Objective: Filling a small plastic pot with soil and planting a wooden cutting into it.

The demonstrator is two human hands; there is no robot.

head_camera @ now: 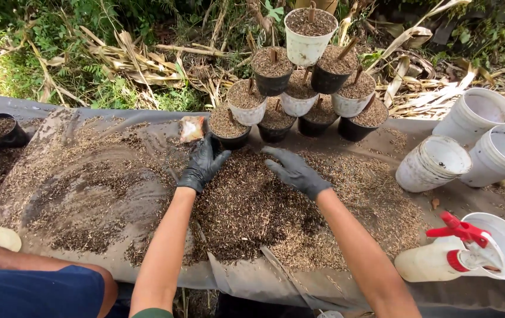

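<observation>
Both my hands wear black gloves. My left hand [203, 163] is spread open, fingers up, just below a black pot [227, 125] filled with husk mix. My right hand [293, 171] lies open, palm down, on the pile of brown husk substrate [246, 206] spread over a grey sheet [240, 282]. Neither hand holds anything. Behind the pile stands a stack of several black and white pots [305, 88], all filled with the mix, some with a stick cutting poking out.
Stacks of empty white pots [432, 164] lie on their sides at right. A white spray bottle with a red trigger [441, 259] rests in a white pot. A small orange packet [191, 128] lies by the pots. Another person's blue-clad knee [34, 288] is at lower left.
</observation>
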